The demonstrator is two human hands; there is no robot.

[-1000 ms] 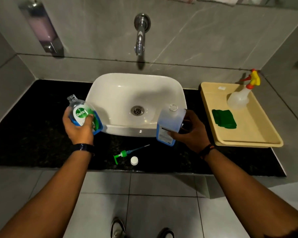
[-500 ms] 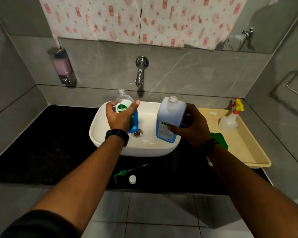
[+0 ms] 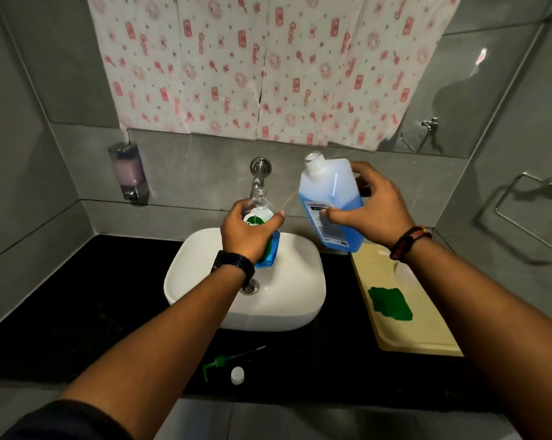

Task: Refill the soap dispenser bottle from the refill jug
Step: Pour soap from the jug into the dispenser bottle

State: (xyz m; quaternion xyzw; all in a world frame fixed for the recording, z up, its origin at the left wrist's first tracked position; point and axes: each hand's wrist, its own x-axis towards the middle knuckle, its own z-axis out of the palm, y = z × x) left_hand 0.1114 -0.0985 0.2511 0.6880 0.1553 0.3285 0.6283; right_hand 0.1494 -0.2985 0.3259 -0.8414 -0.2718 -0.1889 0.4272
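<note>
Over the last second both hands have risen from the near edge of the basin to a spot high over the white basin (image 3: 300,300), and the two containers have come close together, mouths level with the tap (image 3: 258,177). That reads as lining up for the pour, which has not begun: no stream shows between the two mouths. The left hand (image 3: 246,231) has its grip closed round the soap bottle (image 3: 263,217), held upright to slightly tilted over the basin, its open neck just in front of the tap. The clear bottle carries only a low band of blue liquid at its base, so most of it looks empty. The right hand (image 3: 374,211) has its grip wrapped round the refill jug (image 3: 330,198), to the right of the bottle and a little higher, tipped so its uncapped mouth leans left toward the bottle. The jug holds blue liquid to roughly two-thirds, the level slanting with the tilt and well short of the mouth. On the dark worktop (image 3: 78,312) at the near edge lie the green pump (image 3: 219,363) and a small white cap (image 3: 237,375), both off their containers. The beige tray (image 3: 405,339) on the right holds a green cloth (image 3: 389,303).
</note>
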